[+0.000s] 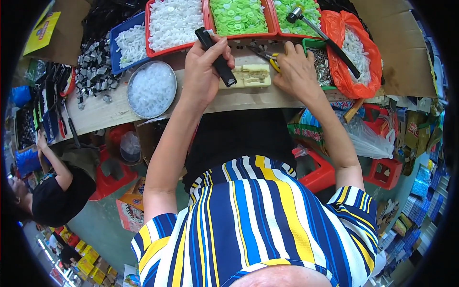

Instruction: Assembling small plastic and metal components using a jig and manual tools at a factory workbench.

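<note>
Cluttered workshop, head view: worn wooden tabletop (100, 115) with boxes and packets stacked around it. Left hand (203, 71) is wrapped around a black cylindrical tool (217, 57), matte, held tilted, its lower tip touching a pale cream block (248, 76). Block is rectangular, plastic-looking, with a recessed slot on top, and lies flat between the hands. Right hand (296, 71) rests palm down just right of the block, fingers curled at its edge beside yellow-handled pliers (273, 64); cannot tell if it pinches anything.

Beyond the hands: red tray of white discs (174, 21), two red trays of bright green discs (239, 16), blue tray of white pieces (129, 45). Left of left hand, round metal bowl (152, 90) of clear white bits, then a heap of grey-black small parts (93, 74). Right of right hand, orange plastic bag (351, 52), crinkly, holding white pieces, with a metal-headed hammer (320, 33) lying across it. Another person in black (62, 191) at far left.
</note>
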Motion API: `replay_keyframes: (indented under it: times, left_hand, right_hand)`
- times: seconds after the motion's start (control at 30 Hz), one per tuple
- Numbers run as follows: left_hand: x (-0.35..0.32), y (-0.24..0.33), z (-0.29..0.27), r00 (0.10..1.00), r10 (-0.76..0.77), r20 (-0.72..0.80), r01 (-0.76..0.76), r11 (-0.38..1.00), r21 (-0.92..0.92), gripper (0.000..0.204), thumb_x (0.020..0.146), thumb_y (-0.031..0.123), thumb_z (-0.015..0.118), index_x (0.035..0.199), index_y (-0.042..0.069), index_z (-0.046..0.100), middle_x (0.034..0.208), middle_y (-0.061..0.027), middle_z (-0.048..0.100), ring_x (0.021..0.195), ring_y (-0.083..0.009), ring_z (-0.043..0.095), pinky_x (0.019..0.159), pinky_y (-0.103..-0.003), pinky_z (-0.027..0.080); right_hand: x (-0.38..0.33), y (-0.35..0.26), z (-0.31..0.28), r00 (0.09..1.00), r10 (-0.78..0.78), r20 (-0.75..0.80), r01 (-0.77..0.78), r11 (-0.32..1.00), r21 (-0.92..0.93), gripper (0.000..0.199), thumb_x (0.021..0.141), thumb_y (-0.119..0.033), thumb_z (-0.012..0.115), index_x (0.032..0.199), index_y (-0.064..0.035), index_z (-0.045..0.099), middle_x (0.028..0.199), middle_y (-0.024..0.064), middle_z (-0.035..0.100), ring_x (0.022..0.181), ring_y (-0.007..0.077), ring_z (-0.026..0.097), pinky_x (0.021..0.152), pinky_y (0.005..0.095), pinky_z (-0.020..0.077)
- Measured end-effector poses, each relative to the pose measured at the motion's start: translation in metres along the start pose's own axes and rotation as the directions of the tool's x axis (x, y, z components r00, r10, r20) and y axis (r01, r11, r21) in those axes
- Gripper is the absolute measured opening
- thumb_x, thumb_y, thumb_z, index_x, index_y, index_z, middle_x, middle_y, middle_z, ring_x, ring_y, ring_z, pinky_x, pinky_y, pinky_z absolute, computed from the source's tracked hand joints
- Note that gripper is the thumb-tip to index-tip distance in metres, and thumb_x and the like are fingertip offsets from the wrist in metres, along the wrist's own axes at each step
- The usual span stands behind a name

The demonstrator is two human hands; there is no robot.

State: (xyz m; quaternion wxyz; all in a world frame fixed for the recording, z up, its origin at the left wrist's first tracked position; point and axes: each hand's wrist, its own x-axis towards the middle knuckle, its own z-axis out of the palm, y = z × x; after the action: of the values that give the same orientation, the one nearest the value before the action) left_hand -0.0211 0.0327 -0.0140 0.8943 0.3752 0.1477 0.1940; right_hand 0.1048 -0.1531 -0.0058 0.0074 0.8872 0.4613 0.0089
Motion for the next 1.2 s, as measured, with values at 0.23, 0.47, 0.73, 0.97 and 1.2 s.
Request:
replay_keyframes:
  times: [0.23,0.47,0.73,0.97,1.2]
  left_hand:
    - [-0.003,-0.01,0.006,0.981,0.188,-0.047,-0.173,0.957,0.235,0.024,0.095,0.024,0.07,0.085,0.005,0.058,0.066,0.0007,0.055,0.056,-0.0088,0.052,0.053,-0.024,0.042]
    - [-0.008,-0.007,0.007,0.94,0.327,0.096,-0.333,0.826,0.455,0.03,0.098,0.024,0.065,0.076,0.006,0.055,0.061,-0.0011,0.052,0.053,-0.0094,0.048,0.049,-0.024,0.038]
    - [-0.014,-0.028,0.0,0.92,0.36,0.153,-0.373,0.69,0.62,0.035,0.093,0.024,0.072,0.075,0.001,0.053,0.059,0.0016,0.043,0.057,-0.0066,0.036,0.05,-0.027,0.032]
    - [-0.018,-0.023,0.006,0.858,0.463,0.221,-0.489,0.609,0.624,0.032,0.092,0.022,0.073,0.076,0.001,0.056,0.058,0.0014,0.044,0.057,-0.0065,0.037,0.05,-0.026,0.033]
    - [-0.018,-0.026,0.001,0.905,0.378,0.194,-0.399,0.601,0.693,0.034,0.093,0.024,0.072,0.076,0.001,0.054,0.059,0.0007,0.043,0.058,-0.0075,0.036,0.051,-0.027,0.034]
  right_hand:
    - [0.004,0.014,0.022,0.986,-0.057,-0.156,0.047,0.996,-0.07,0.011,0.077,-0.013,0.063,0.081,-0.0042,0.067,0.099,0.0113,0.058,0.098,0.0307,0.056,0.086,0.051,0.0433]
    - [-0.003,0.02,-0.01,0.974,0.005,-0.224,0.036,0.983,0.179,0.018,0.084,-0.016,0.058,0.088,-0.0042,0.07,0.098,0.0114,0.065,0.097,0.0282,0.061,0.088,0.0466,0.0454]
    - [-0.032,0.037,-0.034,0.99,0.137,0.023,-0.029,0.041,0.999,0.023,0.074,-0.014,0.052,0.084,-0.0036,0.069,0.132,0.0249,0.059,0.125,0.03,0.054,0.105,0.0352,0.0355]
    - [-0.045,0.027,-0.037,0.985,-0.087,-0.146,0.096,-0.426,0.9,0.021,0.08,-0.022,0.053,0.085,-0.0095,0.069,0.145,0.0249,0.044,0.136,0.0352,0.041,0.109,0.0476,0.033]
    - [-0.046,0.0,-0.046,0.959,-0.009,-0.282,0.266,0.364,0.893,0.026,0.08,0.006,0.053,0.099,0.0044,0.07,0.109,0.0115,0.056,0.1,0.0206,0.059,0.09,0.0318,0.0449]
